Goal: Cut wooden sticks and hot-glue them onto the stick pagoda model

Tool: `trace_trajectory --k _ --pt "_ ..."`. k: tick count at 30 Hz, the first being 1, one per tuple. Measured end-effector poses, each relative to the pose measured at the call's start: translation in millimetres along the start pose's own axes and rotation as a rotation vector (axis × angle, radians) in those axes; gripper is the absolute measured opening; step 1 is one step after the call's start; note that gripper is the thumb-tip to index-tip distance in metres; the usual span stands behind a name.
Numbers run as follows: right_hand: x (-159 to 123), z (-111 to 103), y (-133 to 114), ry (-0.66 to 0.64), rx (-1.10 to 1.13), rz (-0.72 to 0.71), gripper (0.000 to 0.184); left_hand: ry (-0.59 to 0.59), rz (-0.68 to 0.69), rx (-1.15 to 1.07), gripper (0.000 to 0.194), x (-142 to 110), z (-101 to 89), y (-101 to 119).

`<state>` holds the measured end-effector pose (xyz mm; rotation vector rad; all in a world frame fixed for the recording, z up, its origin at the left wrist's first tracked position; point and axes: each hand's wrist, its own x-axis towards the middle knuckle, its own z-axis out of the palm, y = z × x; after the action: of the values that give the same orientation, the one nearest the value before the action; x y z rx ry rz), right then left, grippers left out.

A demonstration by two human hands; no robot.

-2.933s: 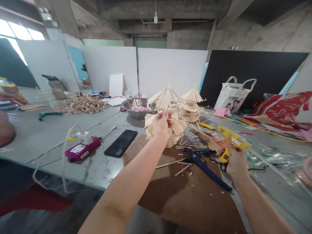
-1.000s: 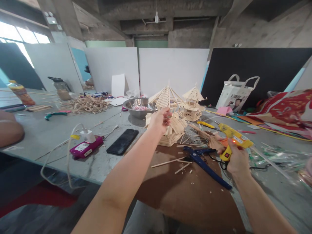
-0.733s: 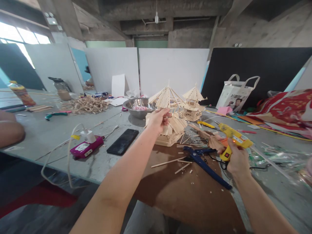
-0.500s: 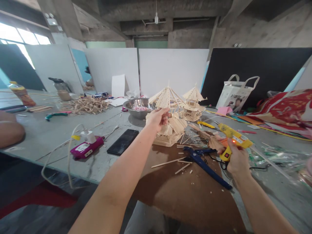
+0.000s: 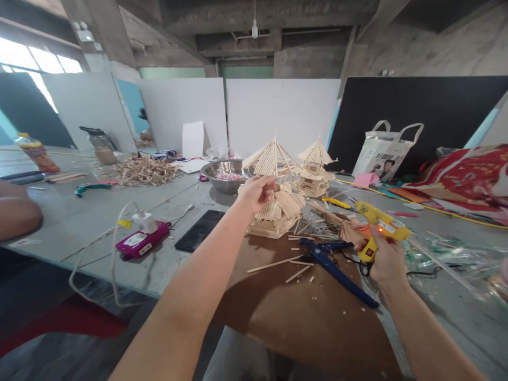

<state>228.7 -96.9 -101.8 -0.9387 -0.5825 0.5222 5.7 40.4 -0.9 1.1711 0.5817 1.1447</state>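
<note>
My left hand [image 5: 259,193] reaches to the nearer model pavilion [image 5: 278,217], built of thin wooden sticks. Its fingers are closed on the model just under the pointed upper roof; the fingertips are partly hidden. On the right, my right hand [image 5: 387,259] grips a yellow hot glue gun [image 5: 383,225] by its handle, an orange light glowing on its side. The gun's nozzle points left toward the models, apart from them. A second stick pavilion [image 5: 315,172] stands behind the first. Blue-handled cutters [image 5: 337,272] lie between my hands.
Loose sticks [image 5: 273,263] are scattered on the brown board [image 5: 317,323]. Behind stands a metal bowl [image 5: 222,182]. To the left lie a black phone [image 5: 198,231], a purple power strip [image 5: 143,241] and a stick pile [image 5: 141,170]. A yellow utility knife [image 5: 336,202] lies near the gun; another person's arm [image 5: 18,211] rests far left.
</note>
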Motion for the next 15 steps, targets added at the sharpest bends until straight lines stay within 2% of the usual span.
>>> trace_trajectory --k 7,15 --pt "0.0 0.3 0.1 -0.004 0.001 0.004 0.036 -0.015 -0.063 -0.087 0.013 1.0 -0.7 -0.3" --pt "-0.6 0.2 -0.7 0.018 0.021 0.011 0.034 -0.01 -0.061 -0.103 0.011 -0.6 1.7 0.9"
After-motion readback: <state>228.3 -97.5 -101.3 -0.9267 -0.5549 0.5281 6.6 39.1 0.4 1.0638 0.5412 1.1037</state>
